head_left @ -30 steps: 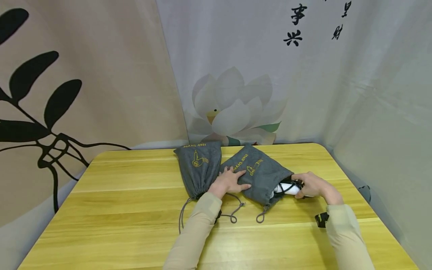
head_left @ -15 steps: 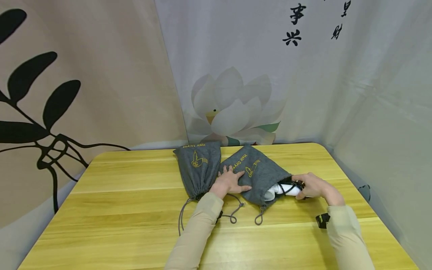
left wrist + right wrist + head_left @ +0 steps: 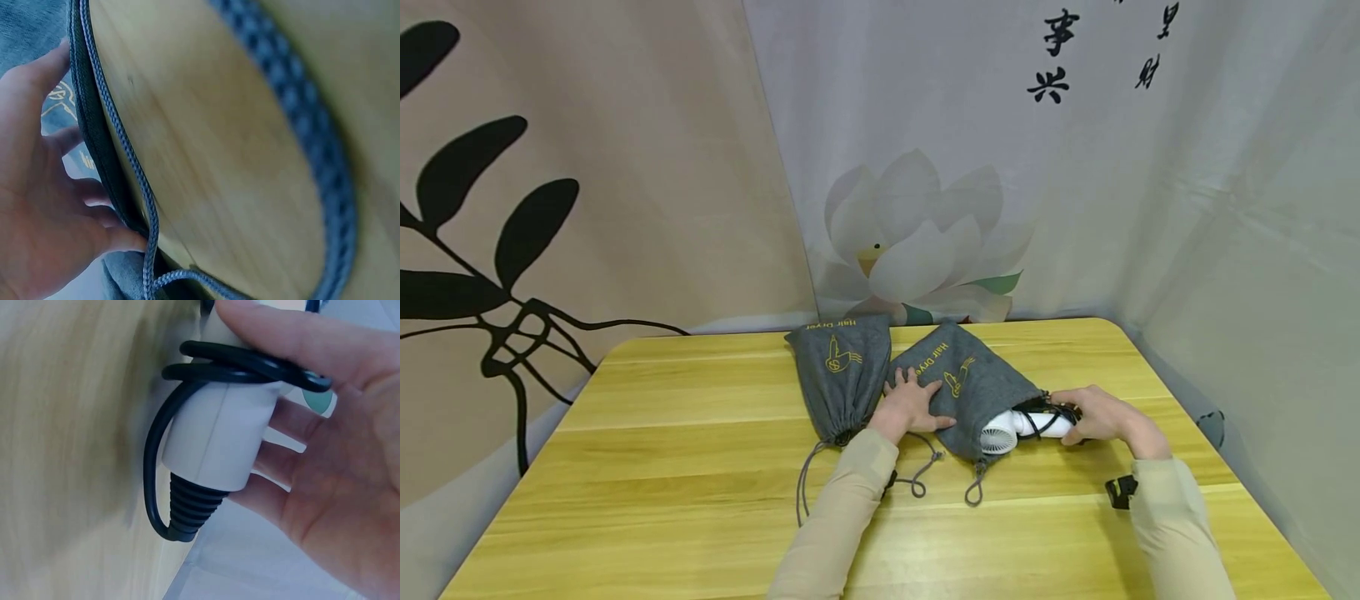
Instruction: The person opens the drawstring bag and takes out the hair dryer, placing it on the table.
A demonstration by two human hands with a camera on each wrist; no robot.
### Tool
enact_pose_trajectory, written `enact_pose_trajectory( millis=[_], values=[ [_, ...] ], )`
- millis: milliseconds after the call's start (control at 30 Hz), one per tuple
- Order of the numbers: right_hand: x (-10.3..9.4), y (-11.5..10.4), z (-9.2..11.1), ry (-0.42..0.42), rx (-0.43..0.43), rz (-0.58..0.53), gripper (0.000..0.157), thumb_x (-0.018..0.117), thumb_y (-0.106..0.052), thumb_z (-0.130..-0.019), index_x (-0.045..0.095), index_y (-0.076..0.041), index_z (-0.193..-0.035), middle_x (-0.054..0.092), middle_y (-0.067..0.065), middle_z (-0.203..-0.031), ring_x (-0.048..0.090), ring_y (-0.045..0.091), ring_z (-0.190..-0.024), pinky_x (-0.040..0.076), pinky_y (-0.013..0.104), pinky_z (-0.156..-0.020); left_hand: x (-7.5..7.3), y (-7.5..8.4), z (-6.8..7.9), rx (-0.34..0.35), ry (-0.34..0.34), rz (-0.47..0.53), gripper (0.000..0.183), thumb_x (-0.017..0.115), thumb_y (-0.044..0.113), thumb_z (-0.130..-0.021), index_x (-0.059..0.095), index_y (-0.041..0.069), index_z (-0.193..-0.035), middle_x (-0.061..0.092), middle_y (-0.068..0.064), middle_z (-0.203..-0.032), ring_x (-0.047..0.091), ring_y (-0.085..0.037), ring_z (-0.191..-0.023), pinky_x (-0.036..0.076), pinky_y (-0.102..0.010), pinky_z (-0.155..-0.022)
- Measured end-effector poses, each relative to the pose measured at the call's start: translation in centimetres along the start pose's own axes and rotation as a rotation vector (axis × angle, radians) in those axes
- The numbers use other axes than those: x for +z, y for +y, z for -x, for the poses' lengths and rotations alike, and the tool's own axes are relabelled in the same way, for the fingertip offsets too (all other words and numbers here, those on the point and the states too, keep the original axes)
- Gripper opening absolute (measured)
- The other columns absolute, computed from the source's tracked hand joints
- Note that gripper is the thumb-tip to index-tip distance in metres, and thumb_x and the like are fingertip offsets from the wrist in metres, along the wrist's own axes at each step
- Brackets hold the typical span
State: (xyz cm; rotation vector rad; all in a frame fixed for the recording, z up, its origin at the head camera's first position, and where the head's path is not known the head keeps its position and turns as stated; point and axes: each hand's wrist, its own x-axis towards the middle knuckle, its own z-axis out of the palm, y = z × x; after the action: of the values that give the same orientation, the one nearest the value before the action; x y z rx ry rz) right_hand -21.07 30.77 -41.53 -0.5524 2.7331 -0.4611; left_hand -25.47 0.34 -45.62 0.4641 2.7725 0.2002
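Hairdryer (image 3: 219, 434) (white) lies gripped in the right hand (image 3: 1105, 417).

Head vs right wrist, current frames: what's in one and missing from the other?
Only head: the left hand, spread on the grey bag with the open mouth; the cinched bag beside it; and the round vented end of the white hair dryer.

Only right wrist: the ribbed black sleeve at the handle's tip, and the palm side of the right hand.

Both: the right hand gripping the dryer's handle, the black cord wrapped round it, and the wooden tabletop.
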Motion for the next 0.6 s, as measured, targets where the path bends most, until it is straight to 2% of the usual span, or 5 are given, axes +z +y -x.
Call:
enact_pose_trajectory(
  millis=[200, 333, 467, 600],
  values=[
    [0.1, -0.1, 0.0, -0.008, 0.007, 0.000, 0.069, 0.080, -0.020, -0.073, 0.052, 0.006, -0.129, 0.055, 0.030, -0.127, 0.050, 0.050, -0.117, 0.045, 0.058, -0.093, 0.6, 0.2, 0.0, -0.011, 0.002, -0.021, 0.075, 0.048, 0.068, -0.086, 0.029, 0.033, -0.150, 0.014, -0.022, -0.158, 0.010, -0.046, -0.146, 0.023, -0.061, -0.113],
    [0.4, -0.2, -0.3, -0.004, -0.015, 0.012, 0.061, 0.080, -0.020, -0.073, 0.055, 0.003, -0.124, 0.058, 0.028, -0.124, 0.053, 0.047, -0.114, 0.046, 0.057, -0.092, 0.7, 0.4, 0.3, -0.013, 0.017, -0.037, 0.074, 0.048, 0.066, -0.087, 0.030, 0.031, -0.149, 0.015, -0.023, -0.157, 0.012, -0.045, -0.146, 0.021, -0.059, -0.114],
    [0.8, -0.5, -0.5, 0.004, -0.017, 0.029, 0.054, 0.079, -0.019, -0.073, 0.058, -0.001, -0.119, 0.060, 0.025, -0.121, 0.056, 0.043, -0.111, 0.047, 0.054, -0.088, 0.6, 0.9, 0.6, 0.021, 0.035, -0.040, 0.068, 0.052, 0.059, -0.089, 0.036, 0.028, -0.147, 0.022, -0.021, -0.156, 0.016, -0.043, -0.145, 0.022, -0.056, -0.115],
    [0.9, -0.9, -0.6, -0.005, 0.019, 0.035, 0.058, 0.079, -0.019, -0.074, 0.055, 0.000, -0.123, 0.057, 0.026, -0.125, 0.054, 0.044, -0.114, 0.047, 0.054, -0.089, 0.4, 1.4, 1.1, 0.056, 0.015, -0.007, 0.065, 0.055, 0.052, -0.090, 0.037, 0.026, -0.147, 0.026, -0.019, -0.155, 0.018, -0.042, -0.145, 0.025, -0.055, -0.114]
  ],
)
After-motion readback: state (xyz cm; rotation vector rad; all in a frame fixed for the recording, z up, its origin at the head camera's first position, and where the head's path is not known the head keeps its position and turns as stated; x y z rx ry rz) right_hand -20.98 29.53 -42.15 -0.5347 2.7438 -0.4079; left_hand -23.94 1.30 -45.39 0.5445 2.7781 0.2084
